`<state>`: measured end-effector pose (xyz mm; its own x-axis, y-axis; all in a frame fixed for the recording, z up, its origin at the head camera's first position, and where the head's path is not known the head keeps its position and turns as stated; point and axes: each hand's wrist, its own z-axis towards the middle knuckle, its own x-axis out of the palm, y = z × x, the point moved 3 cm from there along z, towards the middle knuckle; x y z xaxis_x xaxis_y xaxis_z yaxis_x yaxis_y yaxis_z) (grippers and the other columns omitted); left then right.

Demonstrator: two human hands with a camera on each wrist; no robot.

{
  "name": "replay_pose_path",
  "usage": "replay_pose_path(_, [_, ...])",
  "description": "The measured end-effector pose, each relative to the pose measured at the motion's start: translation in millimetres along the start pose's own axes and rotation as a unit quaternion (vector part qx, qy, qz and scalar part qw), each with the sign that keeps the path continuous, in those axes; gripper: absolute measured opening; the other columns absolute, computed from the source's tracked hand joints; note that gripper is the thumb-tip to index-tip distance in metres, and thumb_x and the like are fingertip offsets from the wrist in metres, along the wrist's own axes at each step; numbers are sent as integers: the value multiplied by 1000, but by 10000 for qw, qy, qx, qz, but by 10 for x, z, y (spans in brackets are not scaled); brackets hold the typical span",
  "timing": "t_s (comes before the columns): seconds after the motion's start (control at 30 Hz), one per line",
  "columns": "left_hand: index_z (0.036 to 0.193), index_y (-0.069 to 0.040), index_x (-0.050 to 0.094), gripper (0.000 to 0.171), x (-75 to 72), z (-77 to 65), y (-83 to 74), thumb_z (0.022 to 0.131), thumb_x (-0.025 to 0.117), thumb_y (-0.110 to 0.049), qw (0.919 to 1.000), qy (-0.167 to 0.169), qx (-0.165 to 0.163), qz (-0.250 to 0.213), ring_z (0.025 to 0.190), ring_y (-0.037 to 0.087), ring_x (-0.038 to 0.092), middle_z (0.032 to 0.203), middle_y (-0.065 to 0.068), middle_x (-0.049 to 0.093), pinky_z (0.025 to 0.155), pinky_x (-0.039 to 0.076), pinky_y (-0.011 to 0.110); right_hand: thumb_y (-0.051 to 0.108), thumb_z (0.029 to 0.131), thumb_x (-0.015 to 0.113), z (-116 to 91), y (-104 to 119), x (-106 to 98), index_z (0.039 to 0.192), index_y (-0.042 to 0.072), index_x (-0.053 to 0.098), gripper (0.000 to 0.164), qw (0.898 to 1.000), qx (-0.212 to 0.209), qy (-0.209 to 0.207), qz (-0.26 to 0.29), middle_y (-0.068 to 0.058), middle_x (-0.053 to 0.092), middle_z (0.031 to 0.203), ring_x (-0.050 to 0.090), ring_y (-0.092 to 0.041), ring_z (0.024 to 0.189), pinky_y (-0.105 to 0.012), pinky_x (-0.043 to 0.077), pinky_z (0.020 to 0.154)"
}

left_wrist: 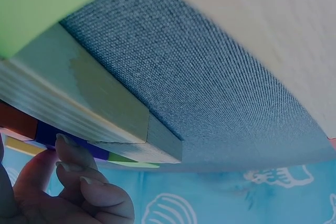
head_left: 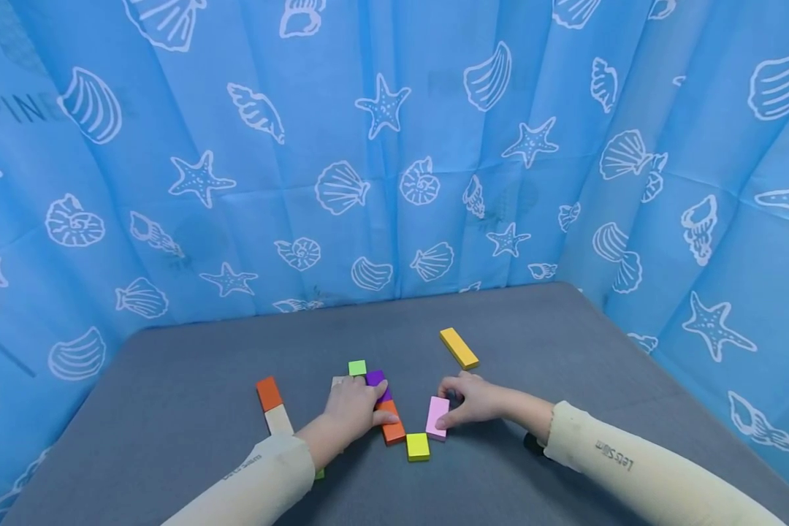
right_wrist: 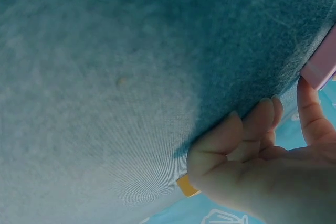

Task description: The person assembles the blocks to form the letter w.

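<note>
My left hand (head_left: 350, 410) reaches over a slanting row of blocks. Its forefinger and curled fingers are at the purple block (head_left: 375, 378), while the thumb lies over the orange block (head_left: 393, 432) joined to it. In the left wrist view, the curled fingertips touch the side of the purple block (left_wrist: 47, 136). My right hand (head_left: 478, 398) holds a pink block (head_left: 437, 410) by its sides, thumb at the near right edge. A yellow block (head_left: 417, 447) sits between the orange and pink ones, at the near end of the row.
A green block (head_left: 357, 367) and a pale wooden block (head_left: 337, 381) adjoin the row's far end. Left of them lies another line with an orange block (head_left: 269, 394) and a wooden block (head_left: 279, 420), partly under my forearm. A long amber block (head_left: 459, 348) lies beyond my right hand.
</note>
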<state>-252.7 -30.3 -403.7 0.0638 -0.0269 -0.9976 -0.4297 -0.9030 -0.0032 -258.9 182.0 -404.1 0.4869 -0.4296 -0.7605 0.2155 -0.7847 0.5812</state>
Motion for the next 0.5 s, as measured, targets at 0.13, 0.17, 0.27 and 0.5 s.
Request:
replay_pose_path(0.13, [137, -18, 59, 68, 7, 4, 2, 85, 62, -62, 10000, 18, 4, 35, 90, 26, 55, 109, 15, 63, 86, 48, 41, 32, 80, 80, -4, 7, 0, 98, 20, 59, 30, 10000, 48, 42, 2, -5, 47, 93, 43, -22, 90, -36, 36, 69])
replay_pose_path(0.17, [137, -18, 59, 68, 9, 8, 3, 85, 61, -62, 10000, 18, 11, 43, 89, 25, 54, 108, 15, 63, 86, 48, 41, 33, 80, 80, -5, 9, -4, 99, 21, 59, 31, 10000, 58, 54, -12, -5, 46, 93, 44, -22, 90, -36, 37, 69])
replay_pose_path(0.27, [138, -18, 58, 68, 16, 18, 5, 85, 60, -62, 10000, 45, 8, 53, 89, 26, 54, 109, 15, 63, 86, 48, 41, 37, 80, 79, 0, 11, -14, 99, 20, 59, 33, 9999, 49, 85, -99, -4, 46, 93, 44, -21, 90, -37, 38, 69])
replay_pose_path(0.5, [138, -18, 58, 68, 29, 19, 12, 85, 61, -61, 10000, 77, -36, -47, 98, 28, 57, 115, 17, 63, 92, 46, 44, 37, 79, 80, 10, -2, -6, 98, 21, 59, 33, 9999, 75, 70, -29, -5, 47, 93, 44, -22, 89, -36, 37, 68])
